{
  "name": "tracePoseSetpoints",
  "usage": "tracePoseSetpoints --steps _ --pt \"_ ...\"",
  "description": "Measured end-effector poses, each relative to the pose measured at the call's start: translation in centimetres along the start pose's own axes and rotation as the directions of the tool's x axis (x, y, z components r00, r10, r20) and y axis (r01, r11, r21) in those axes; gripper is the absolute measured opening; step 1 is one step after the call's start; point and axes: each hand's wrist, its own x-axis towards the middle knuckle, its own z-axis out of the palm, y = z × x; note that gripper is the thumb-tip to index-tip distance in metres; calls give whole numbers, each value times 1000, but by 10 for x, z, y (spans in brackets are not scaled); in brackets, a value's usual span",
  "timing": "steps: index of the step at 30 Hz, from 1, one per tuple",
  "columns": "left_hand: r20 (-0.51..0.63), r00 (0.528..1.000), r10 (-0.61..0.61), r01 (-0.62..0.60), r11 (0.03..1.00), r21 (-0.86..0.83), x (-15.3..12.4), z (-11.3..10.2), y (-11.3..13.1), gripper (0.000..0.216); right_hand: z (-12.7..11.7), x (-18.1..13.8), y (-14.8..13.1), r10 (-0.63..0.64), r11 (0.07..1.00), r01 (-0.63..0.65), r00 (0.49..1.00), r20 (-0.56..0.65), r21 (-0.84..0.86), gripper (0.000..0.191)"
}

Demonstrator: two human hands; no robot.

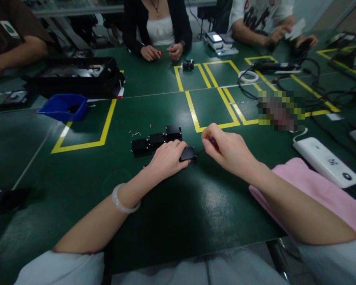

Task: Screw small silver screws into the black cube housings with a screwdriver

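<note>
My left hand [168, 156] presses down on the table with its fingers closed around a small black box [188, 153]. Metal screws stick out at the box's corners. Beyond that hand stand more black boxes of the same kind in a slanting row: one at the left [140, 147], one in the middle [157, 140] and one at the right [173, 131]. My right hand [222, 144] is just right of the held box, pinching a small screwdriver [213, 140]. Its thin dark shaft points toward the box; most of the handle is hidden. Several loose screws [135, 133] lie behind the row.
A blue scoop-shaped bin [64, 107] stands at the left, before a black tray [74, 77]. A pink cloth [311, 190] and a white power strip [326, 162] lie at right, with cables [311, 89] behind. Co-workers' hands [163, 52] are across the table.
</note>
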Motion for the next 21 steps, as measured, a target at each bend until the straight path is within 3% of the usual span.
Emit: tracePoseSetpoints --steps 10,21 --pt "7 1000 -16 16 999 -49 0 -3 -3 42 3 0 2 -3 999 3 1000 -5 38 15" --pt "46 999 11 10 904 -428 4 1 -14 49 6 1 6 -5 988 9 1000 -28 153 11"
